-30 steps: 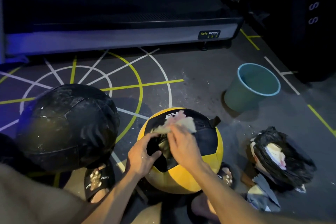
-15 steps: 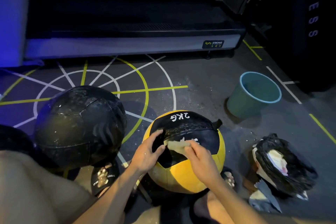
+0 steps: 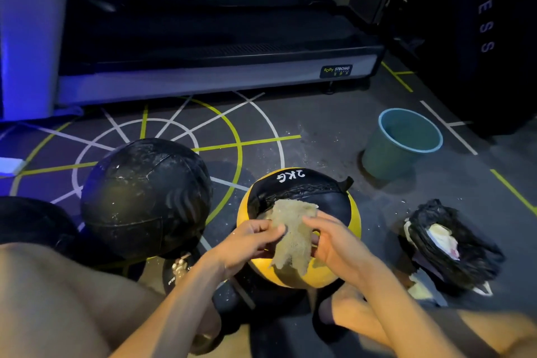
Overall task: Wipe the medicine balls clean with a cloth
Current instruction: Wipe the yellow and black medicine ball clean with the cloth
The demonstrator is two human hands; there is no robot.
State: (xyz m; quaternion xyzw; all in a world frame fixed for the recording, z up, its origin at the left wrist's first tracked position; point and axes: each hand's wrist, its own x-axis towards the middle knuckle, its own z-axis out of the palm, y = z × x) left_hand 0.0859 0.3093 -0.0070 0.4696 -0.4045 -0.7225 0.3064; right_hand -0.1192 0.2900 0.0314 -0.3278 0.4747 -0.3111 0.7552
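A yellow and black medicine ball (image 3: 302, 192) marked 2KG rests on the floor between my feet. A worn beige cloth (image 3: 292, 237) hangs spread over its near side. My left hand (image 3: 247, 243) pinches the cloth's left edge and my right hand (image 3: 334, 244) grips its right edge. A larger black medicine ball (image 3: 145, 197), speckled with white dust, sits to the left. Part of another dark ball (image 3: 32, 221) shows at the far left.
A teal bucket (image 3: 404, 142) stands on the floor at the right. A black plastic bag (image 3: 453, 244) with rubbish lies near my right foot. A treadmill deck (image 3: 218, 67) runs across the back. The floor (image 3: 319, 131) carries white and yellow lines.
The cloth came off the ball's top and down to its near side. My left hand left the ball and took the cloth's edge, so both hands now hold it spread.
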